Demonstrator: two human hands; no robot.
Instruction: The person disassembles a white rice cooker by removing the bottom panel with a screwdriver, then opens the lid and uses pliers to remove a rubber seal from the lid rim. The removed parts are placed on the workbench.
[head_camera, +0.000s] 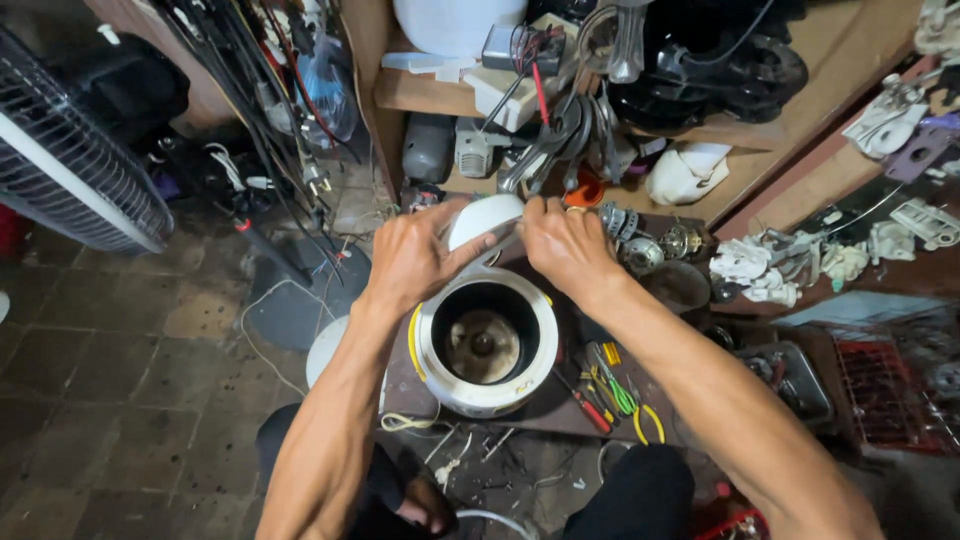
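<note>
A white rice cooker body (486, 345) with a yellow band stands open on a low board between my knees; its bare heating plate shows inside. Just beyond its far rim, my left hand (413, 257) and my right hand (566, 246) both grip a white rounded lid-like part (482, 217) with a metal strip across it. My left thumb presses on the strip; the fingers of my right hand pinch its other end.
Screwdrivers and yellow-handled pliers (612, 392) lie right of the cooker. Small metal parts (640, 245) sit beyond my right hand. Cluttered wooden shelves (430, 92) rise ahead. A fan grille (70, 160) stands at left on the tiled floor, cables (265, 90) hanging beside it.
</note>
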